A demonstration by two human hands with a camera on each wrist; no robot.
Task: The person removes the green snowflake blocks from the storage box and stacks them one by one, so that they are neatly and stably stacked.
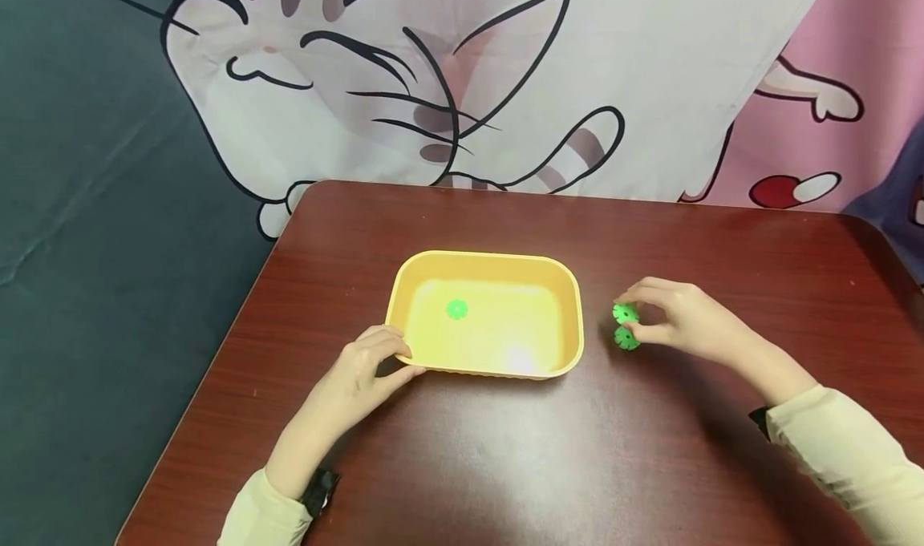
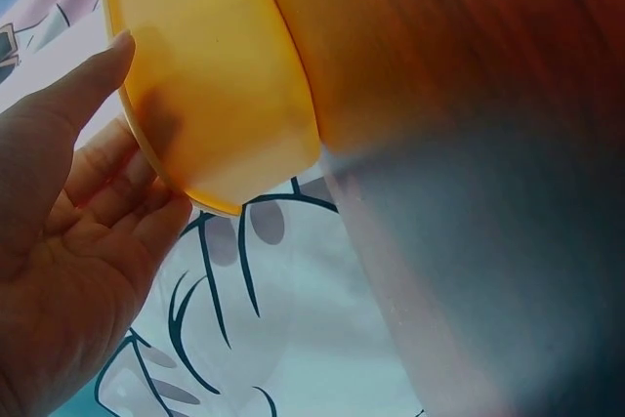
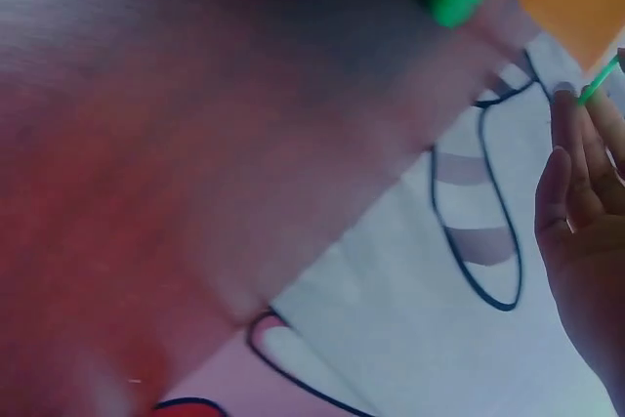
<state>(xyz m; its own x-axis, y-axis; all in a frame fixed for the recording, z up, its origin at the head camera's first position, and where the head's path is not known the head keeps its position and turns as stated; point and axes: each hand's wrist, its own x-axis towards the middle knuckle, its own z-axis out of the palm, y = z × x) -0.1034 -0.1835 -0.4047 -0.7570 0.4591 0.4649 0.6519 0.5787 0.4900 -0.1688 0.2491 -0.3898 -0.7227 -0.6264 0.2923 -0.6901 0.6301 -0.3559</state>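
Observation:
In the head view a yellow plastic tub [image 1: 491, 372] stands on the table, with one green notched disc [image 1: 457, 309] lying inside toward its left. My left hand [image 1: 364, 364] grips the tub's near-left corner. The left wrist view shows the thumb and fingers of my left hand [image 2: 88, 202] around the tub's rim [image 2: 146, 144]. To the right of the tub, my right hand [image 1: 667, 312] pinches a green notched disc [image 1: 625, 313] between thumb and fingertips. Just below it in this view is another green piece [image 1: 626, 338], seen blurred as a thicker green shape in the right wrist view.
The dark red-brown wooden table [image 1: 462, 466] spreads around the tub. Behind its far edge hangs a white and pink cloth [image 1: 650, 65] printed with cartoon cats. A dark green-grey surface [image 1: 108, 249] lies beyond the table's left edge.

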